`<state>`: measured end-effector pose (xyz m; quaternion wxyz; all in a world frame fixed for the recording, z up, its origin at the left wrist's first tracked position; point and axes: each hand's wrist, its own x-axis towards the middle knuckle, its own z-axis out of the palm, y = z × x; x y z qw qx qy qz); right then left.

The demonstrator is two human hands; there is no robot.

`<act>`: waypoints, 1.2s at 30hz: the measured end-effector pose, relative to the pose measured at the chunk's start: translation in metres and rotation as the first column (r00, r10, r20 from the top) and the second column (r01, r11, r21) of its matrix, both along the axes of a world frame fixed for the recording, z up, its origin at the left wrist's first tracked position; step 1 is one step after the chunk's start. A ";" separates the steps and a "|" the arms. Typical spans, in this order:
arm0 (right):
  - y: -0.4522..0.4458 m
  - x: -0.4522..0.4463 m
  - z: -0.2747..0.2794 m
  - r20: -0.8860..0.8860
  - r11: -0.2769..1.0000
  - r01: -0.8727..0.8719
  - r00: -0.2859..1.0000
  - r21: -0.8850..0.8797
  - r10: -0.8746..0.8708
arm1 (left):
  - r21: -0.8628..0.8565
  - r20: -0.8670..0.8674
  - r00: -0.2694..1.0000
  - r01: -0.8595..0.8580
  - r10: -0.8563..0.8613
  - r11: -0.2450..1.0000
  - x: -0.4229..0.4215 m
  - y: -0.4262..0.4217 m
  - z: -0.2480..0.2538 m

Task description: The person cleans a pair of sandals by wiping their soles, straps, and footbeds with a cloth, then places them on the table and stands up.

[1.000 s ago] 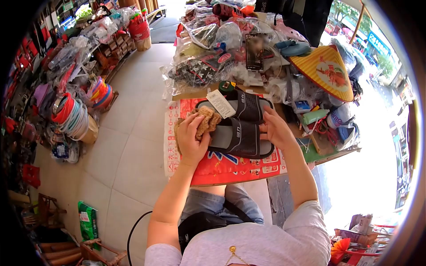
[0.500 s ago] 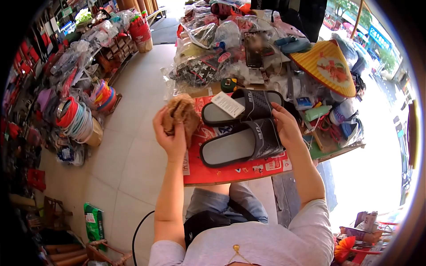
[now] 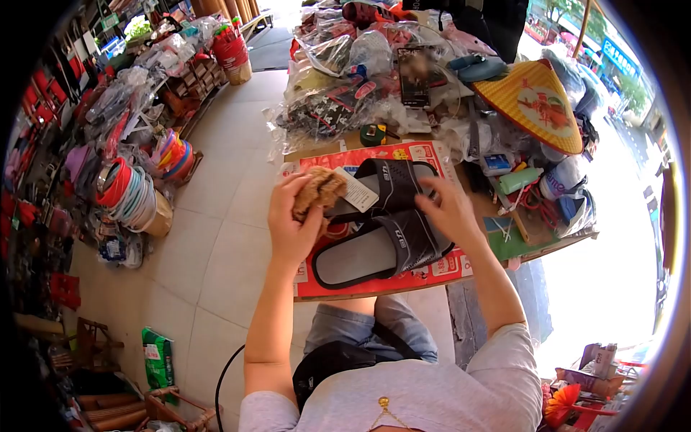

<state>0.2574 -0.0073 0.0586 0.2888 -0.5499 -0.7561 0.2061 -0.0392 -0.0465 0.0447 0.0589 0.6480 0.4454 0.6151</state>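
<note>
Two black slide sandals with grey insoles lie on a red printed sheet (image 3: 461, 268) at the table's front. The nearer sandal (image 3: 356, 261) points its open end to the left; the farther one (image 3: 392, 180) has a white tag (image 3: 358, 191) at its left part. My left hand (image 3: 294, 219) grips a crumpled brown cloth (image 3: 319, 191) beside the farther sandal's left end. Over the right ends of the sandals is my right hand (image 3: 450, 211), its fingers apart and holding nothing.
Behind the sheet sit a tape measure (image 3: 375, 135), plastic-wrapped goods (image 3: 324, 108) and a phone (image 3: 413, 78). A yellow conical hat (image 3: 536, 104) and a green bottle (image 3: 520, 180) are at the right. Stacked buckets (image 3: 133, 191) stand on the floor left.
The brown cloth in my left hand has moved right, up to the farther sandal. My right hand has let go of the sandals, which have shifted and now lie on the sheet.
</note>
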 end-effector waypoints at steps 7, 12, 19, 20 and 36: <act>0.077 -0.046 -0.013 -0.358 0.950 -0.248 0.884 0.187 0.302 | -0.231 -0.474 0.868 0.041 -0.149 0.972 0.039 0.011 -0.020; 0.083 -0.041 -0.035 -0.085 0.944 -0.215 0.966 0.250 0.243 | -0.232 -0.609 0.793 -0.167 -0.008 0.958 0.008 0.031 -0.027; 0.089 -0.033 -0.043 -0.182 0.965 -0.181 0.960 0.188 0.215 | -0.355 -0.170 0.984 -0.004 -0.060 0.935 0.022 0.032 -0.007; 0.089 -0.032 -0.044 -0.173 0.962 -0.184 0.960 0.204 0.220 | -0.381 -0.194 0.977 0.003 -0.084 0.924 0.037 0.030 -0.008; 0.089 -0.033 -0.043 -0.151 0.961 -0.196 0.962 0.197 0.227 | -0.493 -0.365 0.931 -0.172 -0.023 0.853 -0.020 0.028 0.012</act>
